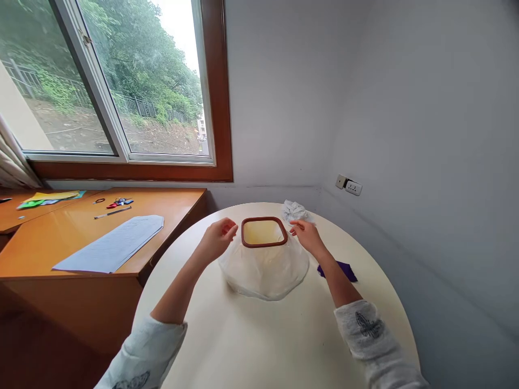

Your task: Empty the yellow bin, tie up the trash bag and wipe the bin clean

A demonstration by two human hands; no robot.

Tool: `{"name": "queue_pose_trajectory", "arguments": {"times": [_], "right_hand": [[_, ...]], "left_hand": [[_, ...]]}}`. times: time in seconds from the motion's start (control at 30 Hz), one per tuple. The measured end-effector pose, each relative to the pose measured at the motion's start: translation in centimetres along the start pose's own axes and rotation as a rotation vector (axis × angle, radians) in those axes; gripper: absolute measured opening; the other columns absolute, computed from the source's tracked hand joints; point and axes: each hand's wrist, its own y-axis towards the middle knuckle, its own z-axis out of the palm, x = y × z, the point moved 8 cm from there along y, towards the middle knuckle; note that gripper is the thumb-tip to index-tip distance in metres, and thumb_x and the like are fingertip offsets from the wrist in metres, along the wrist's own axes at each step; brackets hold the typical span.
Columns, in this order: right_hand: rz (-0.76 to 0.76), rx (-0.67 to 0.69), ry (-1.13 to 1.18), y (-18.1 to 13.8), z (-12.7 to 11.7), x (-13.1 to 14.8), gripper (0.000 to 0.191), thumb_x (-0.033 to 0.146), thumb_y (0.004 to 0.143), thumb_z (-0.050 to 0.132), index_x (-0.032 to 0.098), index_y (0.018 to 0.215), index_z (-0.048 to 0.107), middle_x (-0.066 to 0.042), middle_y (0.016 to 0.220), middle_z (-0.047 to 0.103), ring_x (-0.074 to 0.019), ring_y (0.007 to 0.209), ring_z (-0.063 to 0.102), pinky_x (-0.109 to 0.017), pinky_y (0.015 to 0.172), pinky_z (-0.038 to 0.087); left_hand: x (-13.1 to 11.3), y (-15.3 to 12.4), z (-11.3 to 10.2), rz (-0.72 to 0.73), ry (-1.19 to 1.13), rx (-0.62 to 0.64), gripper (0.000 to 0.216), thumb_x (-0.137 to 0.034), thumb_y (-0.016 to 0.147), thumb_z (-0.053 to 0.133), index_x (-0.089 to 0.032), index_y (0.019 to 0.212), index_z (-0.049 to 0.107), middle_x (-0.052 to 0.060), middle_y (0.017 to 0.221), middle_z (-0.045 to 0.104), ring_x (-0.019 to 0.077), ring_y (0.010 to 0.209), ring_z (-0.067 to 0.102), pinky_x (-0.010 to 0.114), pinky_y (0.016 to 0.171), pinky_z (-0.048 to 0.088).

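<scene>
Clear plastic makes up the bag (265, 278), which hangs in a wide skirt around the bin (261, 233). The bin stands on the round white table (251, 351), between the person's two hands. Judging by how things lie, much is done: the bag is around the bin and the brown rim (264, 245) frames the mouth. What seems left is the loose skirt, spread out and not gathered. The bin looks upright, mouth facing up; its long axis is probably vertical, but the bag hides too much to be sure. The left hand (221, 236) is curled narrow beside the rim's left edge; the right hand (307, 234) is loosely bent near the right. Whether either pinches plastic, I cannot tell.
</scene>
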Motion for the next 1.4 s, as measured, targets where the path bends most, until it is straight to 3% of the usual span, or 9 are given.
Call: {"name": "queue_pose_trajectory", "arguments": {"times": [0.07,0.17,0.33,0.47,0.77,0.9,1.03,1.2,1.4], "right_hand": [[0.042,0.021,0.129,1.0,1.1,-1.8,0.037,0.025,0.081,0.037,0.012,0.108,0.059,-0.01,0.097,0.067,-0.0147,0.086,0.063,-0.024,0.072,0.046],[0.073,0.045,0.303,2.2,3.0,-3.1,0.04,0.027,0.082,0.036,0.013,0.113,0.057,-0.011,0.112,0.063,-0.0146,0.099,0.061,-0.024,0.078,0.046],[0.06,0.175,0.488,2.1,6.8,-2.5,0.038,0.034,0.082,0.04,0.016,0.109,0.06,-0.009,0.105,0.067,-0.0168,0.095,0.062,-0.029,0.081,0.047],[0.063,0.253,0.539,0.1,7.9,-2.6,0.038,0.036,0.083,0.04,0.016,0.107,0.062,-0.008,0.097,0.07,-0.0187,0.09,0.063,-0.031,0.077,0.049],[0.026,0.178,0.308,-5.1,1.1,-5.7,0.039,0.035,0.082,0.039,0.015,0.109,0.06,-0.007,0.089,0.069,-0.0164,0.085,0.063,-0.029,0.077,0.046],[0.048,0.026,0.125,-6.7,-3.3,-8.8,0.033,0.031,0.08,0.038,0.015,0.094,0.063,-0.007,0.085,0.066,-0.0174,0.083,0.061,-0.03,0.075,0.046],[0.07,-0.084,-0.101,-7.7,-6.3,-11.7,0.03,0.024,0.081,0.035,0.017,0.092,0.062,-0.006,0.091,0.066,-0.0168,0.087,0.06,-0.03,0.079,0.044],[0.053,-0.149,-0.347,-8.4,-6.2,-13.1,0.031,0.021,0.082,0.036,0.016,0.101,0.061,-0.008,0.108,0.06,-0.0206,0.103,0.053,-0.037,0.094,0.034],[0.041,-0.102,-0.555,-8.6,-4.1,-14.5,0.034,0.026,0.085,0.038,0.015,0.109,0.059,-0.011,0.116,0.056,-0.0258,0.109,0.048,-0.042,0.093,0.032]], "left_hand": [[0.4,-1.7,0.9,-0.05,-0.104,0.072,0.036,-0.051,0.082,0.042,-0.017,0.087,0.056,0.002,0.067,0.06,0.0172,0.063,0.06,0.03,0.059,0.046],[1.5,-4.0,2.7,-0.14,-0.253,0.119,0.049,-0.052,0.081,0.045,-0.016,0.114,0.047,-0.001,0.066,0.059,0.0155,0.058,0.058,0.032,0.061,0.049],[3.1,-5.7,6.1,-0.224,-0.423,0.186,0.078,-0.047,0.083,0.048,-0.016,0.142,0.006,0.012,0.106,0.062,0.0186,0.088,0.063,0.037,0.082,0.05],[3.6,-5.4,6.2,-0.223,-0.393,0.125,0.08,-0.044,0.084,0.049,-0.015,0.143,0.003,0.015,0.118,0.058,0.0211,0.109,0.056,0.038,0.096,0.041],[5.2,-3.7,5.0,-0.143,-0.362,0.025,0.072,-0.045,0.085,0.045,-0.024,0.142,0.006,0.015,0.144,0.031,0.0223,0.131,0.034,0.038,0.102,0.036],[5.7,-4.4,6.0,-0.105,-0.378,0.1,0.075,-0.049,0.081,0.047,-0.027,0.142,0.008,0.011,0.147,0.025,0.0231,0.136,0.024,0.04,0.106,0.032],[5.8,-5.7,7.6,-0.082,-0.417,0.296,0.086,-0.051,0.076,0.053,-0.033,0.143,0.002,0.006,0.153,0.008,0.0283,0.138,0.014,0.043,0.105,0.032],[4.9,-6.6,9.2,-0.015,-0.564,0.466,0.102,-0.053,0.072,0.062,-0.036,0.141,-0.011,0.005,0.153,0.002,0.0295,0.137,0.018,0.042,0.105,0.033],[5.1,-6.7,10.8,-0.001,-0.742,0.445,0.11,-0.048,0.07,0.068,-0.034,0.14,-0.016,0.009,0.152,0.011,0.0313,0.134,0.024,0.042,0.103,0.036]]}}
